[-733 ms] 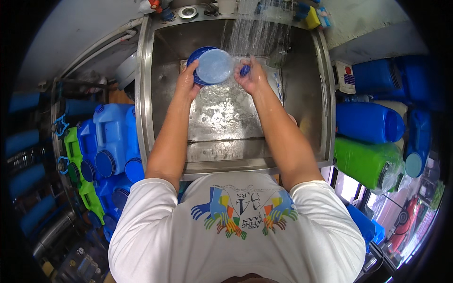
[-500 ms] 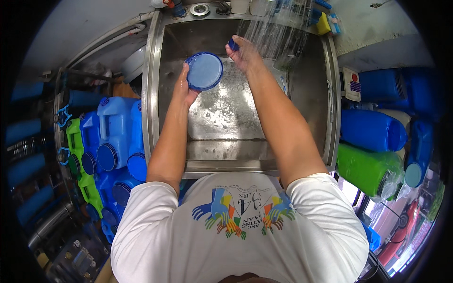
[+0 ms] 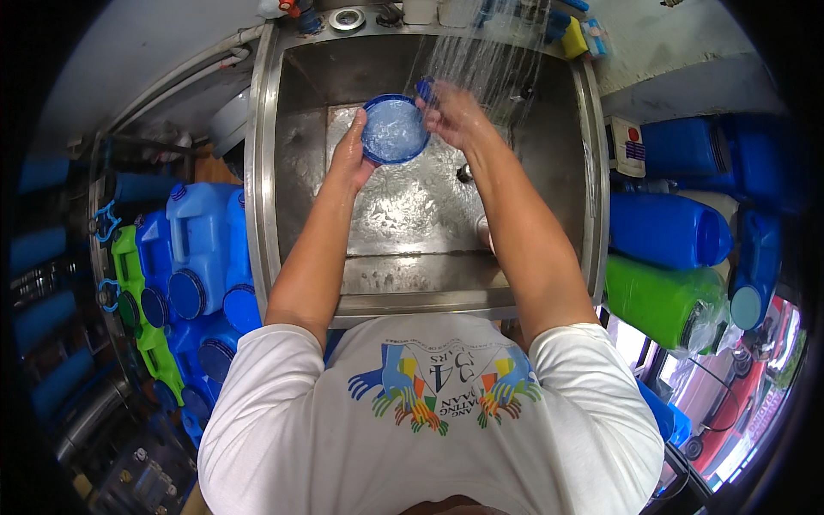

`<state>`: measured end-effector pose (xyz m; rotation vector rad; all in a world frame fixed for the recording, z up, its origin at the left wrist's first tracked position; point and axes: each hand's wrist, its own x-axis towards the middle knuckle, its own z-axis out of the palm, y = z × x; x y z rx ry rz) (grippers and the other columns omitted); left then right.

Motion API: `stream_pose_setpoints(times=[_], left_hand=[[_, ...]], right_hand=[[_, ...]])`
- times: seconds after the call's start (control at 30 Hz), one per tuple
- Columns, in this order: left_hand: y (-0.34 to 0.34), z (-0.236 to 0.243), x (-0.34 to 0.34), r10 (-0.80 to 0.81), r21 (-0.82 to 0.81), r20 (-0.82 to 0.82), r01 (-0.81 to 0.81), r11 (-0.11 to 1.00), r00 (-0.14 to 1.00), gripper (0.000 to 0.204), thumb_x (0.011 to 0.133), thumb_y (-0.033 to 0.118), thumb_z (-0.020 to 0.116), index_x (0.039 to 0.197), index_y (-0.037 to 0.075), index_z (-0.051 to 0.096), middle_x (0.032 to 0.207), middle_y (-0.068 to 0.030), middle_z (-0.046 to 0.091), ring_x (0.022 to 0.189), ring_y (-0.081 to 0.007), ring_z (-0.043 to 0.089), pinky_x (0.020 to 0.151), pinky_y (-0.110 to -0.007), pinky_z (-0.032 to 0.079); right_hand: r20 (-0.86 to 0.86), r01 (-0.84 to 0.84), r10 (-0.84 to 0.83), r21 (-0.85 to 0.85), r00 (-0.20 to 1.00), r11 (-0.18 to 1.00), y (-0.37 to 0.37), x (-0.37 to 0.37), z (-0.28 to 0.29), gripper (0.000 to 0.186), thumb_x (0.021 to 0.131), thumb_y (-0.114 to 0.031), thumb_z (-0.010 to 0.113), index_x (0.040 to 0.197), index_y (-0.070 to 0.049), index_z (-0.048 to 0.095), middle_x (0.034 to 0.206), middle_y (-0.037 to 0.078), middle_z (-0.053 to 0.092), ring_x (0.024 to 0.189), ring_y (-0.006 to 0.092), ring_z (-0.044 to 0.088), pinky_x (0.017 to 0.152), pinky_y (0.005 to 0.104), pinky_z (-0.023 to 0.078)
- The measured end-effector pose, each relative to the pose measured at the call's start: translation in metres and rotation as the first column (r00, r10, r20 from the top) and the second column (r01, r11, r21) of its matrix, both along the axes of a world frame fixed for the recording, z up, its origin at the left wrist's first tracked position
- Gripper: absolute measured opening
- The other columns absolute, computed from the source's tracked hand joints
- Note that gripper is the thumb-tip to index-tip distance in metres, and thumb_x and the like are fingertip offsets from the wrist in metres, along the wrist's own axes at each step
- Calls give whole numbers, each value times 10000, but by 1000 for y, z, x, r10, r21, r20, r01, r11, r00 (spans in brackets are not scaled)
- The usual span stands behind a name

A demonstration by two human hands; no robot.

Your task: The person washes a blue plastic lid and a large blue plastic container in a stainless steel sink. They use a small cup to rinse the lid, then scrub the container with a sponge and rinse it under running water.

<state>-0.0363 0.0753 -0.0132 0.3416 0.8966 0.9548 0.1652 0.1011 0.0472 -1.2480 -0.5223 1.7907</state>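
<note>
My left hand (image 3: 350,156) grips the left edge of a wide, round blue lid (image 3: 395,129), hollow side up, with water in it. Close by the lid's right edge, my right hand (image 3: 457,116) has its fingers curled round a small blue cap (image 3: 425,87). Both hands are over a metal sink (image 3: 403,215) with a wet bottom. Streams of falling water (image 3: 489,47) come down at the far right of the sink, beside and behind my right hand.
Blue and green jugs (image 3: 202,232) are stacked left of the sink. More containers (image 3: 665,227) lie to the right. A yellow sponge (image 3: 574,39) rests on the back right ledge, and a round metal strainer (image 3: 347,19) on the back left. A small dark fitting (image 3: 464,173) shows in the sink.
My left hand has brought the lid rightward, close to my right hand, and water now stirs in it. My right hand has shifted slightly right and nearer, still with the small cap.
</note>
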Motion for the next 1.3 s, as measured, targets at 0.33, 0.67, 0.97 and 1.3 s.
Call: stream_pose_setpoints(times=[0.33,0.67,0.97,1.3], left_hand=[[-4,7,54,-122,-5,128,123,992,984,585,980,509,553,1336,46,526,1278,-116,620,1128,-266,635,976,-444,518],[15,11,103,-76,262,-104,101,960,992,386,940,142,591,1312,45,554,1228,-121,635,1098,-273,639,931,-428,534],[16,22,78,304,558,-829,713,425,469,810,815,491,727,1443,53,463,1513,-247,386,1392,-412,374,1131,-442,332],[67,64,103,41,5,-999,782,624,-26,566,991,542,428,1225,66,626,1207,-210,657,1084,-435,631,930,-488,496]], right_hand=[[-157,320,-305,84,939,944,-6,-3,1,308,1019,-106,473,1314,-18,453,982,124,626,830,247,655,748,365,590],[-165,520,-502,90,849,849,-36,42,-2,246,948,-194,553,1160,-73,582,1002,42,631,796,170,606,708,370,516],[-266,313,-269,137,925,940,-23,23,-29,238,951,-169,611,1158,-55,579,1041,68,645,951,210,648,860,376,548],[-497,390,-350,-25,794,920,-54,24,-23,464,1005,-443,519,1245,-50,581,1252,114,637,1147,261,609,1056,446,447]])
